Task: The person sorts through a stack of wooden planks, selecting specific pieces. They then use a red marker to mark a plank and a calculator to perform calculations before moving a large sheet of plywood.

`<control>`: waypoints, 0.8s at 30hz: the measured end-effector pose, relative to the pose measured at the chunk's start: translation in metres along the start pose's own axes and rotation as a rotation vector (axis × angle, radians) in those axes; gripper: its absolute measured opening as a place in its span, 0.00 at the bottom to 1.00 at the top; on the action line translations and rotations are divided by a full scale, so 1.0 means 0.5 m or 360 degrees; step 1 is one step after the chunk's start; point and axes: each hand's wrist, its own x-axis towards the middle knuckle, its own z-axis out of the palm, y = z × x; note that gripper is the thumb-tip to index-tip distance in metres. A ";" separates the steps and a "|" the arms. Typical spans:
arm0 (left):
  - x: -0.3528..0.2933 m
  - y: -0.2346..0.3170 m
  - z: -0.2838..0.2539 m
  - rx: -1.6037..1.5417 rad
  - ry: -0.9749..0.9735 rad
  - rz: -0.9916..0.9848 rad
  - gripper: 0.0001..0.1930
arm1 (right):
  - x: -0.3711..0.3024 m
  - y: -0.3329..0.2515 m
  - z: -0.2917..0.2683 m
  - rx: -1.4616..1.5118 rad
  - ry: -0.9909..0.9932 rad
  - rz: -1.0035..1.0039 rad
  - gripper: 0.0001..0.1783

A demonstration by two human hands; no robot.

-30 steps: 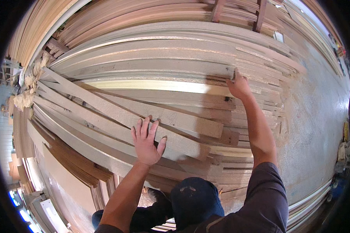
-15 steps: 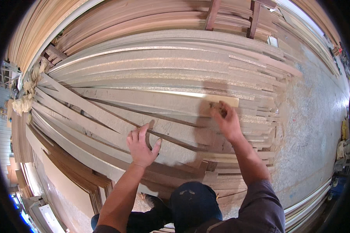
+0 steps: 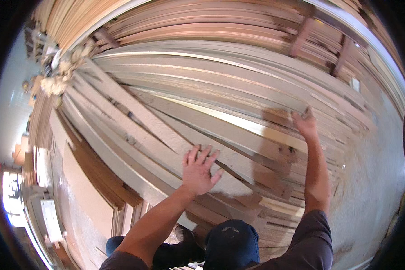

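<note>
Long, dusty wooden boards (image 3: 175,108) lie side by side in a wide stack before me. My left hand (image 3: 200,174) rests with spread fingers on a slanting grey-brown board (image 3: 144,120) at the near side. Farther right, my right hand (image 3: 306,125) is over the ends of the boards, its fingers partly curled and apart. Nothing shows between those fingers, though the hand is slightly blurred. Just left of it, a board with a pale yellow face (image 3: 238,122) stands out among the dusty ones. Dark shadows of my arm and hand fall across the boards.
More stacked timber (image 3: 202,29) lies beyond, with dark upright posts (image 3: 303,36) in front of it. Sheet panels (image 3: 92,180) stand at the lower left. A whitish crumpled bundle (image 3: 54,83) sits at the boards' far left ends. Concrete floor (image 3: 373,189) runs along the right.
The view has swung, shifting the scene rightward. My right hand has moved from the pale board's end to farther boards. My left hand's fingers have spread out flatter.
</note>
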 end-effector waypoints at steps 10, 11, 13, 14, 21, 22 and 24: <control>0.001 0.004 -0.001 -0.0041 -0.0182 -0.0044 0.34 | 0.033 0.077 0.045 0.0904 0.0232 0.0499 0.40; 0.003 0.005 -0.002 -0.0042 -0.0207 -0.0048 0.34 | 0.035 0.109 0.053 0.1040 0.0376 0.0567 0.39; -0.003 -0.003 0.002 -0.0030 -0.0210 -0.0066 0.34 | -0.007 0.095 0.056 0.1159 0.0364 0.0548 0.32; -0.009 -0.002 0.005 -0.0035 -0.0217 -0.0075 0.35 | -0.038 0.084 0.045 0.1206 0.0359 0.0543 0.29; -0.011 0.001 -0.014 0.0015 -0.0374 -0.0130 0.36 | -0.159 -0.117 -0.098 -0.0413 -0.0439 0.0295 0.25; -0.005 0.002 -0.013 0.0013 -0.0373 -0.0112 0.36 | -0.126 -0.116 -0.094 -0.0441 -0.0261 0.0146 0.25; 0.006 0.005 -0.012 -0.0002 -0.0379 -0.0084 0.36 | -0.050 -0.075 -0.064 -0.0467 0.0068 -0.0133 0.31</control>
